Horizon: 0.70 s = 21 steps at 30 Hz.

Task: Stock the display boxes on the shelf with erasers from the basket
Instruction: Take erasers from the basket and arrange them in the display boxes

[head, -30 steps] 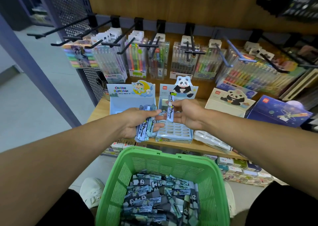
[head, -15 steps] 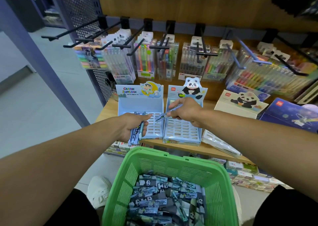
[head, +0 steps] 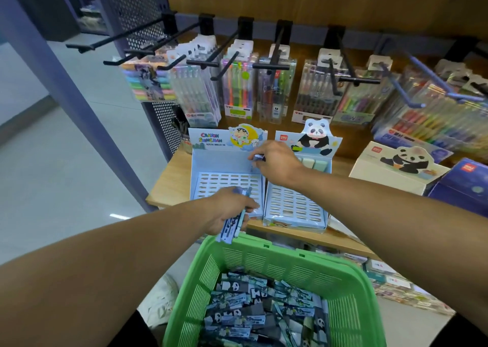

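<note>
Two pale blue display boxes stand on the wooden shelf: the left display box [head: 208, 167] with a cartoon header and the right display box [head: 295, 206] with a panda header, both showing slotted trays. My right hand [head: 274, 162] pinches one eraser [head: 258, 157] over the back right corner of the left box. My left hand [head: 229, 209] grips a bundle of erasers [head: 233, 226] at that box's front edge. The green basket [head: 277, 265] below holds several more panda-print erasers [head: 253, 309].
Black hooks [head: 211, 63] with hanging pen packs [head: 237, 90] jut out above the boxes. A panda box [head: 396, 167] and a dark blue box [head: 467, 185] stand to the right. A purple post [head: 66, 93] rises at the left. More stock lies on the lower shelf [head: 390, 286].
My right hand has carried one eraser from the right box across to the back of the left box. My left hand with the bundle sank slightly toward the basket rim.
</note>
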Available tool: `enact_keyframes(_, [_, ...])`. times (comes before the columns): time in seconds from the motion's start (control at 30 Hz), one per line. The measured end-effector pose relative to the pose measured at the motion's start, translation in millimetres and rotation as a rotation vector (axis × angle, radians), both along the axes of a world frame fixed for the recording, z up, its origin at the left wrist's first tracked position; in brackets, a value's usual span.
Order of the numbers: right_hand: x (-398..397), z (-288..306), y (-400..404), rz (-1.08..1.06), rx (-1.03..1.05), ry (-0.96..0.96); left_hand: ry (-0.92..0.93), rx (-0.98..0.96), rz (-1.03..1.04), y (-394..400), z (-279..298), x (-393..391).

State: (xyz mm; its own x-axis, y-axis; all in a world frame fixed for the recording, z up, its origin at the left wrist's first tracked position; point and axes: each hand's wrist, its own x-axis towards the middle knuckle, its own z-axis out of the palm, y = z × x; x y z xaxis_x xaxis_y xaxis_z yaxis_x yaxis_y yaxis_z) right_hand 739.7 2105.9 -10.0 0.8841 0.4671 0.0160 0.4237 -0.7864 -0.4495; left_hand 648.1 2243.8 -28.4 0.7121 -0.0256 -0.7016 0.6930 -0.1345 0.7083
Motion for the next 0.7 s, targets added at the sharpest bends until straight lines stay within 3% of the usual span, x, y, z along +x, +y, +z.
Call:
enact_keyframes(0.3, [0,-7,-6,-0.067,0.053,-0.029,0.027,0.03,-0.151,-7,-16,3])
enact_keyframes(0.7, [-2,-5,-10,0.003,-0.002,-0.035,0.048,0.026,-0.166,-3,-18,1])
